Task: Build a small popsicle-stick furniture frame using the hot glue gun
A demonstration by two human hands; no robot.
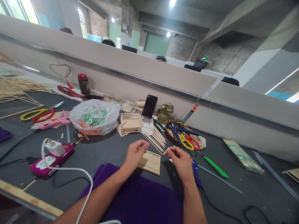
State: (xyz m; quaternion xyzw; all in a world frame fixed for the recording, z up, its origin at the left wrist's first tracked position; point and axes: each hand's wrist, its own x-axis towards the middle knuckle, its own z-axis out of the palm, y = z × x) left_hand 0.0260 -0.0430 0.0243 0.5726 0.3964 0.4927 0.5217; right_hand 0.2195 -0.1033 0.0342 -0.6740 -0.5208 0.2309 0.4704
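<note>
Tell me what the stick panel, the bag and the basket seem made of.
Stick panel: probably bare wood, matt, from its pale parallel strips. Bag: likely thin, slightly glossy plastic; it is translucent and crinkled. Basket: perhaps shiny wicker, since it looks woven; plastic is possible.

Bright glare from ceiling lights (172, 3)
</note>
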